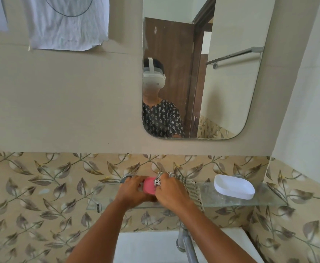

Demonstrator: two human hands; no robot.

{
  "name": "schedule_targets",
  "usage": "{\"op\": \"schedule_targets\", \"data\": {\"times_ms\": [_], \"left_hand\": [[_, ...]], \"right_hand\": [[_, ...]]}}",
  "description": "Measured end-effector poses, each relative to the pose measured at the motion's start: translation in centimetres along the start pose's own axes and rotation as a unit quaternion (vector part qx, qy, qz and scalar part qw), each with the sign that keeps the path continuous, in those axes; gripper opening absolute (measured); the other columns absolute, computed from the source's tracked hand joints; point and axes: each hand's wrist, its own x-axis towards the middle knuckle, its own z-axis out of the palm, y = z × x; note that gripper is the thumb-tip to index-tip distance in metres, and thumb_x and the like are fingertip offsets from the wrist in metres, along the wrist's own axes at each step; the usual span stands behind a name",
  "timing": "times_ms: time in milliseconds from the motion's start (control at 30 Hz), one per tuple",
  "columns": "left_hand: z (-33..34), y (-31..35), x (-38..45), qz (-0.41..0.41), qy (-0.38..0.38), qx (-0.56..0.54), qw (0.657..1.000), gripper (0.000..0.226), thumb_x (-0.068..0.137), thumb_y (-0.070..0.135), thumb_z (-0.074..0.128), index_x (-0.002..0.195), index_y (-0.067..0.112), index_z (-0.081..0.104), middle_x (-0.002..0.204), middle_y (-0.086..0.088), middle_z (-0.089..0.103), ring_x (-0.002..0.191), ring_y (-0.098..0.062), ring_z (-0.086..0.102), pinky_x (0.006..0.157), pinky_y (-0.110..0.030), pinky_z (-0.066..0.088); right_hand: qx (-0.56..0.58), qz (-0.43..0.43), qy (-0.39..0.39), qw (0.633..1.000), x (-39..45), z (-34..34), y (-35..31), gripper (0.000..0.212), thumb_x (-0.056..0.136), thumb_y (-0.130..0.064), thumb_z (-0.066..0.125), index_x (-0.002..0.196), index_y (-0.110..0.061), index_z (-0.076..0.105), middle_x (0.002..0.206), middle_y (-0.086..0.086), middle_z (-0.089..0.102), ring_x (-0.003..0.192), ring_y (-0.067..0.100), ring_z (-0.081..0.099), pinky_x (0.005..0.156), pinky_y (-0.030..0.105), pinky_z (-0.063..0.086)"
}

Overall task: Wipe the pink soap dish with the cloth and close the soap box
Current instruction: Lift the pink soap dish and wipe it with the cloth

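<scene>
A glass shelf (231, 198) runs along the wall below the mirror (222, 63) and above the basin (151, 247), with the tap (184, 242) standing at the basin's back edge, right of centre. Over the shelf's left part the left hand (132, 190) holds the soap dish (149, 185), with the right hand (171, 190) just to its right gripping the cloth (191, 188), which touches the dish and trails down past the shelf's front edge. The lid (234, 186) sits on the shelf's right part, well apart from the hands, and a sheet of paper (68, 23) hangs on the wall up left of the mirror.
</scene>
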Motion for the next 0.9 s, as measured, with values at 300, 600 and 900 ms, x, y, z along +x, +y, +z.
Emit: {"op": "schedule_targets", "data": {"times_ms": [300,600,900], "left_hand": [[0.1,-0.3,0.4,0.005,0.016,0.029,0.999,0.078,0.038,0.067,0.054,0.107,0.031,0.063,0.11,0.006,0.064,0.105,-0.02,0.055,0.086,-0.032,0.044],[0.0,-0.2,0.2,0.002,0.018,0.049,0.999,0.075,0.041,0.065,0.048,0.102,0.025,0.065,0.108,0.001,0.066,0.105,-0.024,0.057,0.085,-0.034,0.045],[-0.3,0.8,-0.5,0.001,0.003,0.004,1.0,0.088,0.046,0.063,0.078,0.126,0.034,0.055,0.122,0.008,0.06,0.108,-0.014,0.05,0.093,-0.032,0.043]], "right_hand": [[0.071,-0.064,-0.068,0.993,-0.1,-0.4,-1.4,0.037,0.088,-0.022,0.042,0.124,-0.017,0.047,0.106,0.01,0.061,0.089,0.024,0.057,0.074,0.039,0.05],[0.032,-0.072,-0.052,0.996,-0.5,-0.5,-1.4,0.04,0.092,-0.024,0.041,0.129,-0.013,0.044,0.11,0.015,0.062,0.091,0.028,0.059,0.068,0.035,0.045],[-0.013,0.005,-0.026,1.0,0.2,-0.9,-0.2,0.036,0.088,-0.018,0.048,0.122,-0.005,0.045,0.11,0.014,0.061,0.098,0.03,0.06,0.079,0.038,0.052]]}}
